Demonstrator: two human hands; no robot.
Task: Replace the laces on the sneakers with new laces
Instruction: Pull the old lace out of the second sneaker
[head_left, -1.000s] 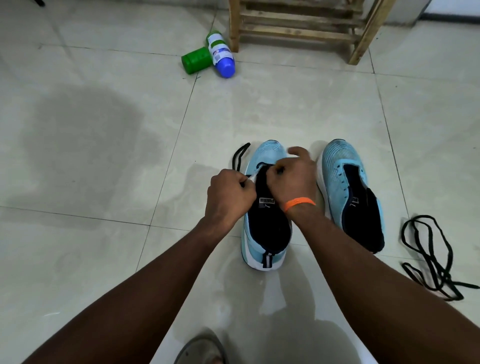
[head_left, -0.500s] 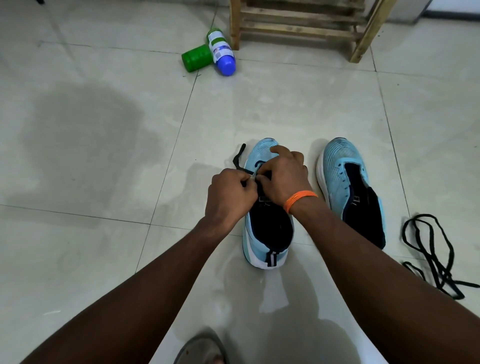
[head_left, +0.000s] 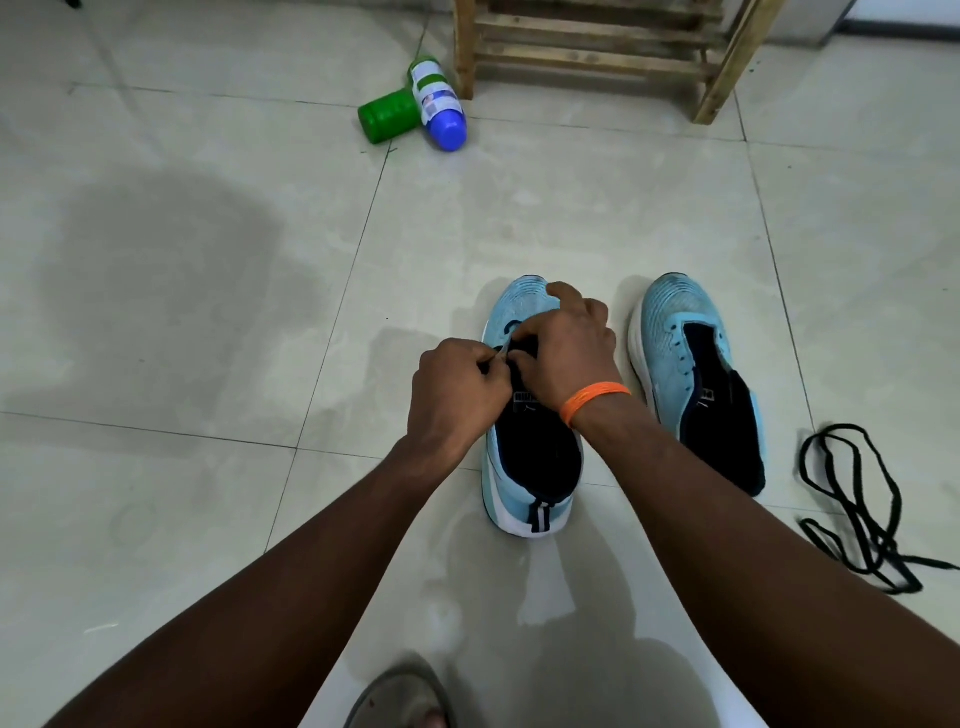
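Light-blue knit sneaker (head_left: 519, 304), navy lining, white sole, stands on pale tiled floor (head_left: 208, 493), toe away. Left hand (head_left: 457, 387) and right hand (head_left: 569, 348) curl over its eyelets, apparently pinching thin black lace (head_left: 502, 352); tip mostly hidden.

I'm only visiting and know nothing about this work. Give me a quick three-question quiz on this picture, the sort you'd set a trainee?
1. True or false: the left hand and the right hand are both at the same sneaker.
2. Where does the loose black lace lie relative to the second sneaker?
A. to its right, on the floor
B. on top of it
C. to its left
3. Fill in: the band on the right wrist is ____ in colour.

Key: 1 true; 2 A; 3 orange.
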